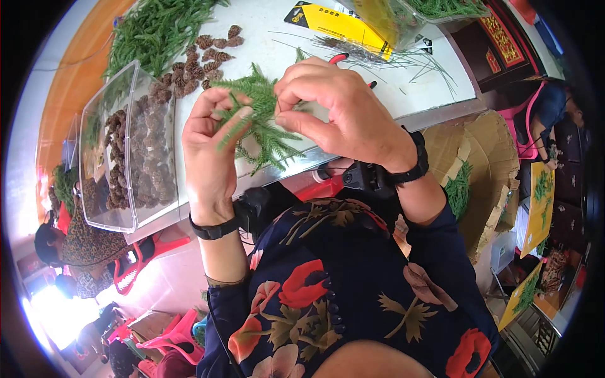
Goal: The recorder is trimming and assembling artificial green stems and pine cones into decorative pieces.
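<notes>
A bundle of green artificial pine sprigs [261, 120] is held up in front of me over the white table's [416, 94] near edge. My left hand [211, 151] grips the sprigs from the left, fingers wrapped round the stems. My right hand [340, 110] pinches the same bundle from the right with thumb and forefinger. Both wrists wear black bands. Red-handled cutters [340, 58] lie on the table just behind my right hand, mostly hidden.
A clear plastic box [129, 148] of brown pine cones stands at the left, loose cones [208, 53] and a heap of green sprigs [157, 31] behind it. A yellow package [334, 25] and thin wires lie at the back. Cardboard boxes [479, 164] sit at my right; other people work nearby.
</notes>
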The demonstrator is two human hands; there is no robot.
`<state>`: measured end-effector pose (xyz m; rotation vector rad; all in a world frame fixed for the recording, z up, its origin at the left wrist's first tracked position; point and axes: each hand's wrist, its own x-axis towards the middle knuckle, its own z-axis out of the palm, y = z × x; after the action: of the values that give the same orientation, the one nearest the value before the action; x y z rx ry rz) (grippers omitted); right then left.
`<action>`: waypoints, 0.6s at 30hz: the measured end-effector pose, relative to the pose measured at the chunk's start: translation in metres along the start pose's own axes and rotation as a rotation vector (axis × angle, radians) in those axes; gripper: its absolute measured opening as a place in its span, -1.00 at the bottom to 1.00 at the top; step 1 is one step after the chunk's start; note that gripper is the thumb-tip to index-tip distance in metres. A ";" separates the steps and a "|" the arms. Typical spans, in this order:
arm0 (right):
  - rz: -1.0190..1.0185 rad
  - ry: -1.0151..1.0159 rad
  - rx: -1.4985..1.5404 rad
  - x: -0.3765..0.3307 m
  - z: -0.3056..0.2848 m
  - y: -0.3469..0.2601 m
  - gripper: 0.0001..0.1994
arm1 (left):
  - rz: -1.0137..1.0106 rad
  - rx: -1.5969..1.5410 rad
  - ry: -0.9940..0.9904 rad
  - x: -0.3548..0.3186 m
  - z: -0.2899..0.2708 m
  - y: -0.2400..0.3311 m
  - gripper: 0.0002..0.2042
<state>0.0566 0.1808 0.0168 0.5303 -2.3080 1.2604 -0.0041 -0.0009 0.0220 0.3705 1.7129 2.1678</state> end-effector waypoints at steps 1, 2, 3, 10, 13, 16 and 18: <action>-0.040 0.041 -0.048 0.000 0.000 -0.001 -0.90 | 0.021 0.158 -0.024 -0.001 0.000 0.002 -0.82; -0.041 0.038 -0.046 -0.001 0.000 -0.002 -0.90 | 0.021 0.158 -0.021 -0.002 -0.003 0.003 -0.82; -0.076 0.035 -0.093 -0.001 0.000 -0.003 -0.89 | -0.016 0.253 -0.040 -0.002 -0.009 0.005 -0.82; -0.160 0.070 -0.154 -0.004 0.001 -0.002 -0.90 | -0.088 -0.114 -0.026 0.003 -0.014 0.003 -0.83; 0.148 0.071 0.123 -0.007 -0.003 0.004 -0.94 | -0.100 -0.249 -0.073 -0.002 -0.002 0.005 -0.87; 0.417 0.035 0.315 -0.007 -0.002 0.004 -0.95 | -0.082 -0.236 -0.053 -0.002 0.000 0.003 -0.88; 0.553 0.020 0.411 -0.007 -0.001 0.004 -0.95 | -0.075 -0.228 -0.045 -0.002 0.001 0.001 -0.89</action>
<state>0.0604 0.1841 0.0108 -0.0142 -2.2596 2.0080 -0.0020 -0.0011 0.0232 0.2869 1.4128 2.2514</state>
